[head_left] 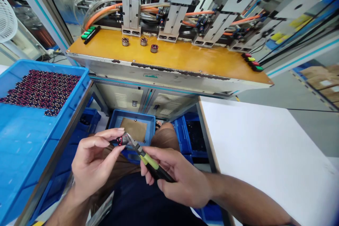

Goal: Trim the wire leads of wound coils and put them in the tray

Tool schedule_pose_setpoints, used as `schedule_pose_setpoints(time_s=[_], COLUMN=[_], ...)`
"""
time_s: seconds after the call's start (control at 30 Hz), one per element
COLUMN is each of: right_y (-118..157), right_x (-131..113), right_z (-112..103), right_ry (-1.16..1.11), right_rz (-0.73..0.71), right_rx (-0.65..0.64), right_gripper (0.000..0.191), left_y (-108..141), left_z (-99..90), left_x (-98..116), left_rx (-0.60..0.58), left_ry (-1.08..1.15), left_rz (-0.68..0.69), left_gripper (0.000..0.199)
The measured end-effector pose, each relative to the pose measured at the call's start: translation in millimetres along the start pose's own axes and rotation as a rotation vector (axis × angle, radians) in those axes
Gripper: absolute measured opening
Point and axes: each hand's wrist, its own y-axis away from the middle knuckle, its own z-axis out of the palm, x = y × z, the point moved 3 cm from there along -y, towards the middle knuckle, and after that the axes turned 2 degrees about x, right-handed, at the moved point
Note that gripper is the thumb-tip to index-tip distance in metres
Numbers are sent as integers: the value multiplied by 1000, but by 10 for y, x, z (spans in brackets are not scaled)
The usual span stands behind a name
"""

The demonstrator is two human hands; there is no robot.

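Observation:
Between the thumb and fingers of my left hand (94,160) is a small round motor stator (122,140) with red-and-dark windings. My right hand (180,174) is wrapped round the black and yellow-green handles of a pair of cutting pliers (147,160). The tips of the pliers' jaws are at the side of the stator; whether they grip a wire there is too small to tell. Both hands are above my lap, over a blue bin (113,122) with brown cardboard in it.
A blue tray (23,155) at left holds rows of similar stators (50,88). Ahead, a machine with an orange-yellow top (180,54) carries several metal fixtures and three stators (143,41). Green buttons (88,32) sit at its left end. A white tabletop (259,141) lies at right.

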Motion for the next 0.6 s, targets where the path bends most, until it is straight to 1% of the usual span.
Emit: schedule_pose_setpoints(time_s=[0.2,0.33,0.4,0.53,0.6], right_y=[1,-2,-2,-1,4], right_x=[10,10,-1,-3,15], right_z=[8,9,4,-14,-22], right_ry=[-4,-21,-3,87,104], right_rz=[43,54,70,131,149], right_rx=[-12,-2,2,15,34], right_gripper=[53,57,53,37,38], left_y=[-14,-26,-30,-21,-8], left_z=[9,10,9,6,2], left_x=[11,5,2,-4,-5], left_rx=[6,7,5,0,10], left_ry=[-4,0,-5,-25,-42], left_rz=[14,16,18,25,16], left_gripper=[57,56,56,56,56])
